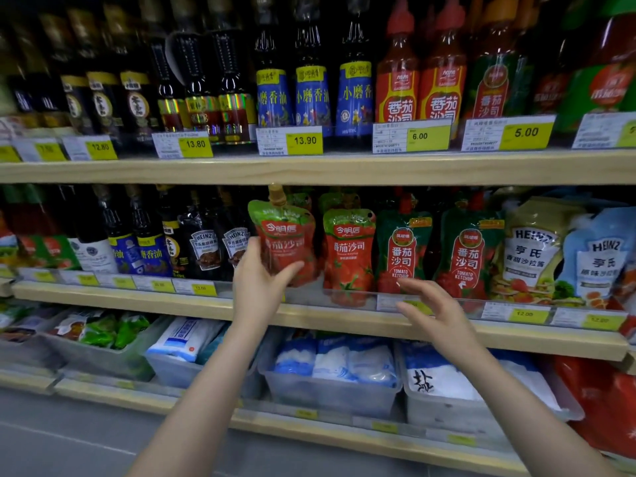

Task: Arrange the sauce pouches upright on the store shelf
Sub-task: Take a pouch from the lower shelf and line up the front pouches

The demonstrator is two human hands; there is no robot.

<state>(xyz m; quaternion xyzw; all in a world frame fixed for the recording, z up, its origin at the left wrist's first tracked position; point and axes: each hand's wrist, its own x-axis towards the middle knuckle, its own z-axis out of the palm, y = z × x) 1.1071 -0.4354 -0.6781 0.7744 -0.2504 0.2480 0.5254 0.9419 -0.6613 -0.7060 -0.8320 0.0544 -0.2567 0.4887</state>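
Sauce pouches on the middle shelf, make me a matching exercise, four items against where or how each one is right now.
Items:
1. Red ketchup pouch with gold cap
2. Dark green ketchup pouches
3. Pale blue Heinz pouch
4. Right hand

States:
A. Open, holding nothing
B. Gripped by the left hand, tilted
C. Far right of the row
D. Standing side by side

Pairs: 1-B, 2-D, 3-C, 4-A

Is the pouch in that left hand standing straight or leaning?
Leaning. The pouch tilts, its gold cap toward the left, while the left hand grips its lower part. The next pouch stands straighter.
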